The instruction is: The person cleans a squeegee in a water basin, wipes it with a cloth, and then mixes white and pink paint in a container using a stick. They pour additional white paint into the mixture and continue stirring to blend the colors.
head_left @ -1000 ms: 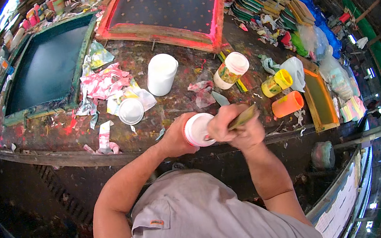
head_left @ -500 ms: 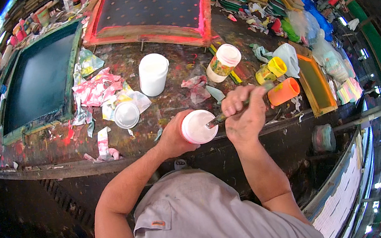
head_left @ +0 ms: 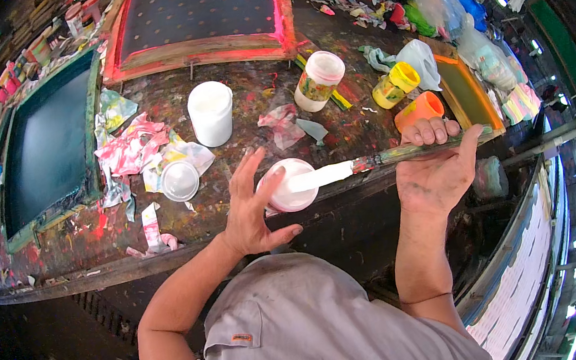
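My right hand (head_left: 435, 169) is closed around the paint-stained handle of a long stirring stick (head_left: 386, 158). The stick lies nearly level, and its flat end, thickly coated in white, reaches over the mouth of a jar (head_left: 297, 199) of pale, whitish paint. My left hand (head_left: 252, 206) has its fingers spread at the jar's left side, holding nothing; whether a fingertip touches the rim I cannot tell. The jar sits near the table's front edge. Beyond it stands a larger white tub (head_left: 212, 117), with a round translucent lid (head_left: 180, 181) to its left.
A pale jar (head_left: 320, 81), a yellow jar (head_left: 396, 85) and an orange jar (head_left: 417, 111) stand on the right. Crumpled stained paper (head_left: 133, 147) lies at left. Framed screens rest behind: a pink-edged one (head_left: 204, 50) and a green-edged one (head_left: 47, 148). Plastic bags (head_left: 482, 59) sit far right.
The stick has come up out of the jar, showing its white-coated end, as my right hand swung right and tipped it level. My left hand has let go of the jar and spread its fingers.
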Available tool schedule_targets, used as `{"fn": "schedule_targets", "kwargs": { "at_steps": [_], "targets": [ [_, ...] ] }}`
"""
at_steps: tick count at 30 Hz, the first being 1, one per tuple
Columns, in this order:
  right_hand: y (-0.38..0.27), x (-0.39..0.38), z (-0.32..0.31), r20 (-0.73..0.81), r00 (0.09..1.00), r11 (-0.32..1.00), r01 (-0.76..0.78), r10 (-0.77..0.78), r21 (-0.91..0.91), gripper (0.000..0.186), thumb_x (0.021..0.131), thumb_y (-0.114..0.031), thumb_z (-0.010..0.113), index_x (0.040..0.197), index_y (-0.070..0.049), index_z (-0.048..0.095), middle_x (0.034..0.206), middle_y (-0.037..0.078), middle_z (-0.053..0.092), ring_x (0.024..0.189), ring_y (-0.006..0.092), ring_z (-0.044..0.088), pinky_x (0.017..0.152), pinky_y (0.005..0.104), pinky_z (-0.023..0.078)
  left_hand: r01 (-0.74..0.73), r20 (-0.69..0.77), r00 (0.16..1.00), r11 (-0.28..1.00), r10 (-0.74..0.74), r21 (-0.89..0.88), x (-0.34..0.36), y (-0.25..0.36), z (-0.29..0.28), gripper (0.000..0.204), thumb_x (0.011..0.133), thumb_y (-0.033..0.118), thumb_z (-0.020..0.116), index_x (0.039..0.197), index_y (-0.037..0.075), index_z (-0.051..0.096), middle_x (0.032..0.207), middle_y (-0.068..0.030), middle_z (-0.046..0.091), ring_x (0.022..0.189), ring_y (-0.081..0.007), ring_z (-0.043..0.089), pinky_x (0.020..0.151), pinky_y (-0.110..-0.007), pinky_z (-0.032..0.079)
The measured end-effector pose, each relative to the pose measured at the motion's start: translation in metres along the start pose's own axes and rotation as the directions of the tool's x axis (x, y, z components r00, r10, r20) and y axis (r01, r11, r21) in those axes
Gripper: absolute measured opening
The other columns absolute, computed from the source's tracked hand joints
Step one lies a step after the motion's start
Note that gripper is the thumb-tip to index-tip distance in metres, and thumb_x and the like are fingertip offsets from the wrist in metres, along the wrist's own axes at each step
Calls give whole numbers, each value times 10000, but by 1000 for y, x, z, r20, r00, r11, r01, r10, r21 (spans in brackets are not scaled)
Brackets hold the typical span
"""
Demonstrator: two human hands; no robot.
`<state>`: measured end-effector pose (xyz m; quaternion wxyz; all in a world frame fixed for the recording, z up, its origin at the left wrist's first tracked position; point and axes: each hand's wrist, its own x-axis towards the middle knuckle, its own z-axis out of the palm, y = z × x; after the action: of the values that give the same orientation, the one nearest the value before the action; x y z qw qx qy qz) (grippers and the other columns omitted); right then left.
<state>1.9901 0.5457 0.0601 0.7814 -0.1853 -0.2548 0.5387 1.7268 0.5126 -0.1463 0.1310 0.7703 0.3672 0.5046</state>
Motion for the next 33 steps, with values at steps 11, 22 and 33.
{"fn": "schedule_targets", "kwargs": {
  "at_steps": [11, 22, 33],
  "targets": [
    [1, 7, -7, 108, 993, 999, -41, 42, -7, 460, 1145, -574, 585, 960, -153, 577, 872, -7, 515, 810, 177, 476, 776, 364, 433, -84, 40, 996, 969, 76, 234, 17, 41, -3, 842, 811, 618, 882, 1538, 242, 684, 1723, -242, 430, 1593, -519, 339, 1301, -665, 237],
    [9, 17, -14, 162, 986, 999, -50, 49, 3, 461, 1175, -558, 526, 990, -139, 574, 880, 0, 514, 820, 178, 490, 781, 370, 437, 313, 104, 822, 292, -559, -904, 35, 80, -36, 708, 803, 294, 824, 1450, 37, 694, 1717, -245, 460, 1642, -360, 364, 1356, -518, 210],
    [11, 26, -24, 197, 978, 998, -69, 70, -11, 455, 1168, -550, 548, 976, -139, 518, 888, 7, 464, 829, 182, 454, 791, 370, 427, 137, 105, 984, 987, -145, 78, 23, 70, -54, 633, 723, -29, 647, 1333, 86, 768, 1546, -182, 637, 1536, -488, 471, 1279, -631, 329]
  ]
}}
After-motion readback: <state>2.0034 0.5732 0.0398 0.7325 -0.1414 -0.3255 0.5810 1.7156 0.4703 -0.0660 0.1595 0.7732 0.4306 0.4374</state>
